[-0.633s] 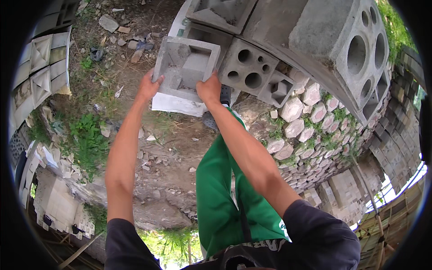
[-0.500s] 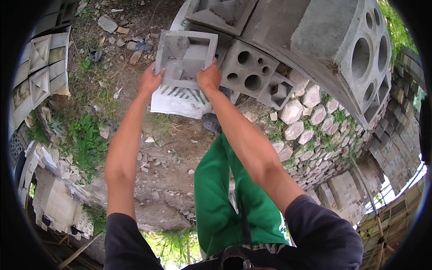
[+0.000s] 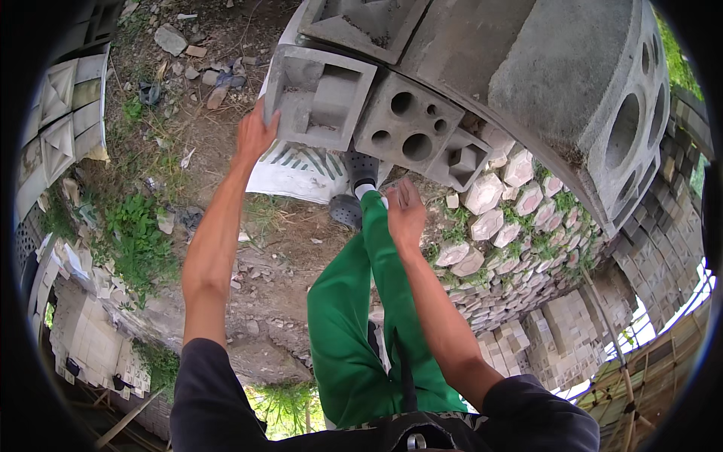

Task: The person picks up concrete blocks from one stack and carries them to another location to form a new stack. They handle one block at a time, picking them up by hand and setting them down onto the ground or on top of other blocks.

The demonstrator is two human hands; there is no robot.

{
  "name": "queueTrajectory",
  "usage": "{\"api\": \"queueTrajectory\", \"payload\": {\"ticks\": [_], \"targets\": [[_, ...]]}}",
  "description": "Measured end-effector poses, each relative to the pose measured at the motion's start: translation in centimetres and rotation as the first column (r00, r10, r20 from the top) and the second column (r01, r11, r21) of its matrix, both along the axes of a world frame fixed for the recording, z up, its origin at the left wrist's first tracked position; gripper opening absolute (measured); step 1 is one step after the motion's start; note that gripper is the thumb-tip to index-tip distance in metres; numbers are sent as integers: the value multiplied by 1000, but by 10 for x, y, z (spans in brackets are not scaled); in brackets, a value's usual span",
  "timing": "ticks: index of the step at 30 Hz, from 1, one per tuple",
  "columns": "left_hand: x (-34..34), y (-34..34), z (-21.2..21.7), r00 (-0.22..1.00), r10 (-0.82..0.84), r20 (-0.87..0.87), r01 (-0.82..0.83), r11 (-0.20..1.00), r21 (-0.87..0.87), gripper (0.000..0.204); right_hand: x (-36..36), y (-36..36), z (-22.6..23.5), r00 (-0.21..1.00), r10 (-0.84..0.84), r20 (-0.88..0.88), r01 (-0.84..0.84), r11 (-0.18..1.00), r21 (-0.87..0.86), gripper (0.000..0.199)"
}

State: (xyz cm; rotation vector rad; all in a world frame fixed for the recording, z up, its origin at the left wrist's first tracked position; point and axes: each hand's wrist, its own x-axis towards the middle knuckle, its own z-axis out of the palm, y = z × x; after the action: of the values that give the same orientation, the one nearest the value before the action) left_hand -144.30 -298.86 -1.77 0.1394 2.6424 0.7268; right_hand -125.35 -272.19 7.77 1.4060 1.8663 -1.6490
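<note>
One left hand point(image 3: 256, 137) touching a grey block point(image 3: 333, 96) — fingers partly hidden, grip unclear, right hand point(image 3: 407, 216) apart, fingers loosely extended

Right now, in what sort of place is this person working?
Probably an outdoor yard for concrete blocks: the hollow block at the left hand, a block with round holes, and piled hexagonal pavers suggest it.

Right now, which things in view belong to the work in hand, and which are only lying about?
Belong, it seems:
- square hollow concrete block
- left hand, at its left edge
- right hand, apart from it
- probably the five-holed concrete block beside it

Lying about:
- hexagonal paving blocks
- grey stone
- green weeds
</note>
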Motion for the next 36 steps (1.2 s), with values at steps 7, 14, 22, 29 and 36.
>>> {"api": "queueTrajectory", "payload": {"ticks": [7, 14, 22, 29, 36], "targets": [[-14, 36, 1, 998, -67, 13, 68, 995, -67, 51, 228, 128, 31, 810, 102, 578, -297, 920, 254, 54], [29, 84, 58, 970, -57, 238, 145, 918, -368, 72, 211, 118, 58, 928, 183, 325, -202, 979, 25, 49], [238, 221, 286, 774, -81, 628, -313, 813, 491, 25, 177, 69, 220, 970, -205, -132, 184, 970, -157, 48], [369, 282, 416, 804, -214, 555, -129, 848, 514, 42, 273, 101, 338, 924, -200, -326, 204, 979, -23, 27], [400, 373, 504, 744, -467, 479, 269, 865, 424, 58, 367, 201, 394, 904, -390, -173, 385, 921, -60, 37]]}}
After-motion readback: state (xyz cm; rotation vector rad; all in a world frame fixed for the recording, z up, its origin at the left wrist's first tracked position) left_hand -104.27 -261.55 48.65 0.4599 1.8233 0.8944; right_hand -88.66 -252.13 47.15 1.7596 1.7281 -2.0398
